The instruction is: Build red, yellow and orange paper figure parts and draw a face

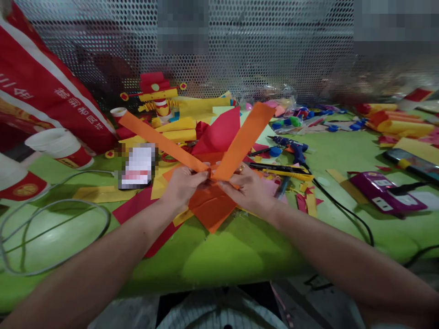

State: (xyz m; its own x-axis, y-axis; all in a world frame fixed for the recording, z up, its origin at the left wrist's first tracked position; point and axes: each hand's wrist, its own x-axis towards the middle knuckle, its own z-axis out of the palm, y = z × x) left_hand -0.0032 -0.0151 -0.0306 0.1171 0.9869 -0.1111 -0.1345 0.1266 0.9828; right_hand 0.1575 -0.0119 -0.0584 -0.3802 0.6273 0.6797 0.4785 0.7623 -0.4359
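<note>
Pinching orange paper (245, 141), phone (137, 167) left, glue gun (295, 146) right

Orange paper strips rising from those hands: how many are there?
2: a narrower strip slants leftward from the left hand, a wider strip rightward from the right hand. Their lower ends are hidden; they may join.

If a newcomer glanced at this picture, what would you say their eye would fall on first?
Probably the orange paper strips, which spread in a V at the centre, their lower ends held by the left hand and the right hand. Next might come the big red bag with pale lettering at the far left, then the purple socket block on the green table at the right.
</note>
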